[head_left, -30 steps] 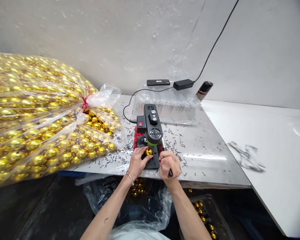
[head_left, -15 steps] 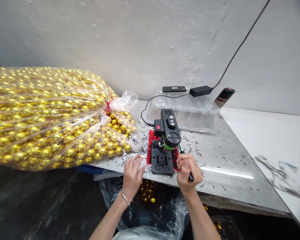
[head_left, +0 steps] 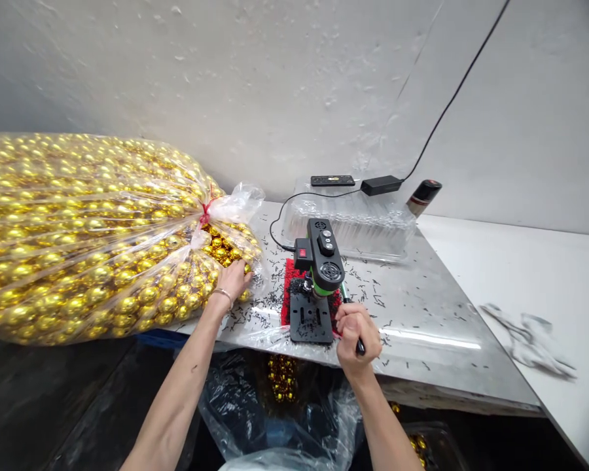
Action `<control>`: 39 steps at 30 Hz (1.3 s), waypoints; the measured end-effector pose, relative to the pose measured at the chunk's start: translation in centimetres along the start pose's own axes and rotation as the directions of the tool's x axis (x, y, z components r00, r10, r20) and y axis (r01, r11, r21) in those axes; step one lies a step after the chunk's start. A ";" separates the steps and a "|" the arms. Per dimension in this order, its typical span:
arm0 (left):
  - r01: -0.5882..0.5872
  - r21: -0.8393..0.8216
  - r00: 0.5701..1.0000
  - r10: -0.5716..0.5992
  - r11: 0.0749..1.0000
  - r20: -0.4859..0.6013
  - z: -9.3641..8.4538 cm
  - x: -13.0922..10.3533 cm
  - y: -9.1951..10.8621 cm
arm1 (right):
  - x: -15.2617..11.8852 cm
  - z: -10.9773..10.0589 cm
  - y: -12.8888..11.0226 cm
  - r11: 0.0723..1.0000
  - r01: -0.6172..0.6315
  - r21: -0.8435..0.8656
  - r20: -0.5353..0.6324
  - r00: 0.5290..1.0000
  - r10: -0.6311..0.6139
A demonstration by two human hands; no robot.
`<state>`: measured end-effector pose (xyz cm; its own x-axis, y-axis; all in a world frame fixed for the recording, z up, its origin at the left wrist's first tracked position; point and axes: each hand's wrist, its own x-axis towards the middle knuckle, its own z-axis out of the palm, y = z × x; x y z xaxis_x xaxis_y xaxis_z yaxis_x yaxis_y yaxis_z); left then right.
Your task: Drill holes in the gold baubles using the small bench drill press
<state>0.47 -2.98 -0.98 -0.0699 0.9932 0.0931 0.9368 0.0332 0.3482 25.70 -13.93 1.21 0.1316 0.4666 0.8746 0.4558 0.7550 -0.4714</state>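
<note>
My left hand (head_left: pixel 232 280) reaches among the shiny gold balls (head_left: pixel 220 250) at the open side of a large clear plastic bag (head_left: pixel 103 235). Its fingers are curled together with the tips hidden, and I cannot see whether a ball is between them. My right hand (head_left: pixel 359 337) is wrapped round the black-gripped lever (head_left: pixel 360 347) of a small bench press (head_left: pixel 326 252). This black and green machine has a red switch and a slotted black base plate (head_left: pixel 311 327). A red mat (head_left: pixel 287 307) lies beneath it, strewn with small black bits.
Behind the press, a clear plastic tray (head_left: pixel 368 229) carries a black power adapter (head_left: pixel 381 185) and a flat black object (head_left: pixel 332 180). A dark-capped can (head_left: pixel 425 196) leans beside it. White cloth (head_left: pixel 535 340) lies at right. Below the table edge, gold balls (head_left: pixel 281 379) show by clear plastic sheeting.
My left hand has moved from beside the press base, up and left, to the gold balls at the bag's opening. My right hand stays on the lever. The view has shifted slightly.
</note>
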 end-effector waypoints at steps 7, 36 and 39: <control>0.189 -0.917 0.981 -0.036 0.351 0.188 -0.5 -7.0 2.5 | -0.3 0.0 0.2 1.000 -0.018 0.003 0.003 1.000 0.018; -0.153 -0.661 0.987 0.084 0.734 -0.136 8.7 -9.4 9.3 | -0.6 -0.3 0.3 0.999 -0.003 -0.033 0.062 0.998 0.005; -0.268 -0.575 0.961 0.176 0.773 -0.212 8.9 -9.4 9.5 | -0.7 -0.4 0.4 1.000 0.011 -0.020 0.066 0.998 -0.009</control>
<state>13.11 -11.01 -6.79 0.0252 0.9370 0.3484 0.5462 -0.3048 0.7802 26.09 -14.13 0.45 0.0693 0.4886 0.8698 0.4744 0.7508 -0.4596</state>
